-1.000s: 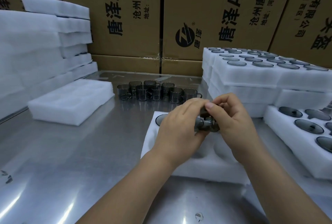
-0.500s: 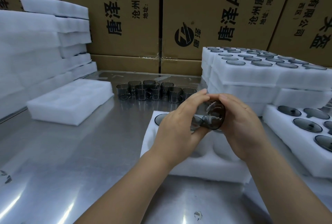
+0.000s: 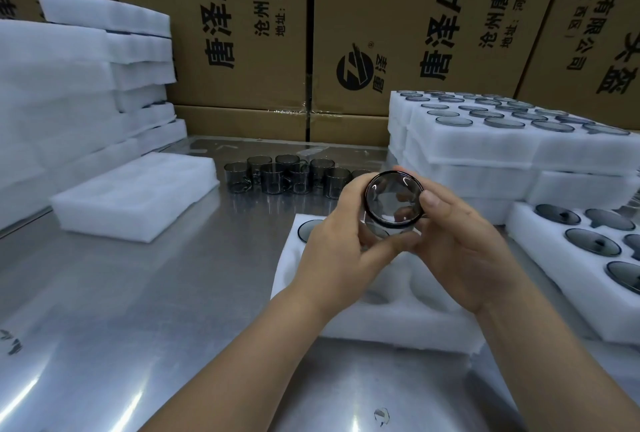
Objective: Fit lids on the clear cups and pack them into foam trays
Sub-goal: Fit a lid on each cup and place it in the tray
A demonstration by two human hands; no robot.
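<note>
**Cup gripped by both hands at centre frame**

The cup (image 3: 394,201) sits just right of centre in the frame, lifted above the tray (image 3: 377,317) and tipped so one round, dark-rimmed end faces the camera. Whether that end carries a lid I cannot tell.

The left hand (image 3: 341,244) curls round its left side, with the fingers (image 3: 353,187) over the top and the thumb lying under the lower edge. The right hand (image 3: 460,251) closes on the right side, its thumb pressed on the rim and its other fingertips showing behind the upper edge. Both hands are curled tight to the wall, with no gap visible.

It looks like thin, smoke-tinted glass: light, rigid, smooth and probably slick, and likely to chip if knocked against the steel table (image 3: 138,293). The safest hold seems to be round the wall with fingers opposed, not on the rim alone or the small handle.

More cups (image 3: 277,175) stand unpacked at upper centre, and lids (image 3: 592,241) wait in foam at the right edge
</note>
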